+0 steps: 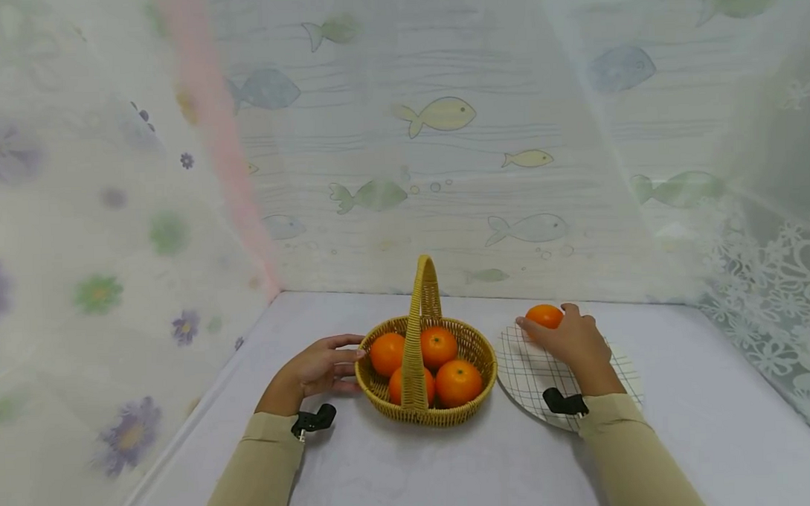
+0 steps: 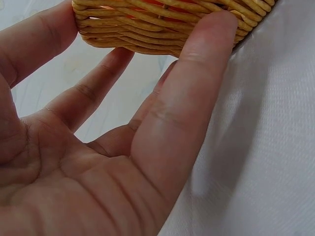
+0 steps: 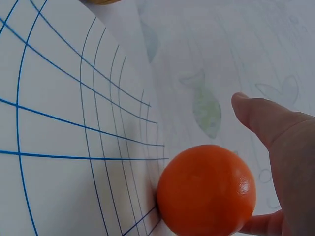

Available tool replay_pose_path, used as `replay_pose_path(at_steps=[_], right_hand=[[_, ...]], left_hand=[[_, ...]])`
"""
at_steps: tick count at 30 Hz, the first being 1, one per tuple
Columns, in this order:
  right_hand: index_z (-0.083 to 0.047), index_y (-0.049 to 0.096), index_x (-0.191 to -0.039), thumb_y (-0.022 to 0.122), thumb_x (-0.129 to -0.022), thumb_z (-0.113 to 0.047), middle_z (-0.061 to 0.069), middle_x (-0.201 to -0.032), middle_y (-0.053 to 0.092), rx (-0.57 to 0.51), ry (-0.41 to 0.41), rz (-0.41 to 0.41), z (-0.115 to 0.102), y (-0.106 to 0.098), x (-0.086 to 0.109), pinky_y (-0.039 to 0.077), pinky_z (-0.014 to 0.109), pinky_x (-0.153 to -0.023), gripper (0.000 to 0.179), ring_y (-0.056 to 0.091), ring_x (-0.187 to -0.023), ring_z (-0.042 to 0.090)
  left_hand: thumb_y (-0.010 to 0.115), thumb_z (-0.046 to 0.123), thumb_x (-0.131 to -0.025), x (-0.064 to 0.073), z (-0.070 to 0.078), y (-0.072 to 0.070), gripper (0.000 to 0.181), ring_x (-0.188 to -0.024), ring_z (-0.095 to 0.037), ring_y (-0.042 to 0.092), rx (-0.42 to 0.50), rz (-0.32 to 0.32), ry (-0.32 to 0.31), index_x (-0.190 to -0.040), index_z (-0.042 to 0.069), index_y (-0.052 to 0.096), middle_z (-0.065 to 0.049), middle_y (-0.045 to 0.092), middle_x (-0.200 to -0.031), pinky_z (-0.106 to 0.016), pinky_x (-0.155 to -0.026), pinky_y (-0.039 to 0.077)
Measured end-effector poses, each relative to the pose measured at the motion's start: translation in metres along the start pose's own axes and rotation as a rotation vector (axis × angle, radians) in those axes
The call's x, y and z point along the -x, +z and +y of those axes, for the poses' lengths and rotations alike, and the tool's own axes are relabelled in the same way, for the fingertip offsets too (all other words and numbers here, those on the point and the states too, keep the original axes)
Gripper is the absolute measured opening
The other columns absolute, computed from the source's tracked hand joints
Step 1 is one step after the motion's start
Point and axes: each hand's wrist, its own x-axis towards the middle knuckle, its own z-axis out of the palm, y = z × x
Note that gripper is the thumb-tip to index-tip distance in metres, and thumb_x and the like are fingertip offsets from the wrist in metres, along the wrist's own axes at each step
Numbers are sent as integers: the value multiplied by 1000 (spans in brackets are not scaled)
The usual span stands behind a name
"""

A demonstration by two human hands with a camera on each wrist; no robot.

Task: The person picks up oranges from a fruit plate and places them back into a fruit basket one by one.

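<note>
A yellow woven basket (image 1: 427,416) with a tall arched handle holds several oranges (image 1: 459,383). My left hand (image 1: 323,365) is at its left side, fingers extended and fingertips against the weave (image 2: 162,29). Over a round white plate (image 1: 526,386) with a blue grid pattern is my right hand (image 1: 578,342). A single orange (image 3: 206,191) rests toward the plate's far edge, between the spread thumb and fingers of that hand. In the right wrist view one digit stands apart from the orange, and another reaches behind it, partly hidden.
A white cloth (image 1: 399,476) covers the table. Pale curtains (image 1: 401,149) with fish and flower prints stand along the back and sides. Each wrist wears a small black camera mount (image 1: 315,418). The plate stands just right of the basket.
</note>
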Motion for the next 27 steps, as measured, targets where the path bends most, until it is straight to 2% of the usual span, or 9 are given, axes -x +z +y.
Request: replay_pose_path(at_steps=[4,13,21,27], right_hand=[[-4,23,-146,43,-64,-92,27,-122,48,6,0,-4,5,5,-6,44,41,-60,122,55,-97,37],[-3,35,-134,48,-74,-82,21,-116,56,-6,-36,16,9,9,-8,45,38,-65,100,55,-91,32],[-3,35,-130,57,-78,-68,20,-115,54,-63,-36,-9,10,2,-6,44,37,-68,86,54,-92,32],[-2,33,-128,61,-77,-65,20,-111,53,-120,-41,4,8,-5,-6,43,35,-67,86,53,-91,32]], left_hand=[[70,27,-87,1,0,0,57,-104,-29,65,1,-2,-3,-137,14,47,-13,61,-124,-52,-85,53],[70,28,-87,1,-1,0,57,-104,-29,65,8,-10,-5,-137,14,47,-12,61,-123,-52,-85,53],[70,28,-86,1,-1,1,58,-103,-28,65,4,-1,-10,-138,14,46,-12,61,-123,-52,-84,53],[69,26,-87,0,-1,1,57,-102,-28,65,9,6,-4,-138,14,46,-12,62,-121,-52,-84,53]])
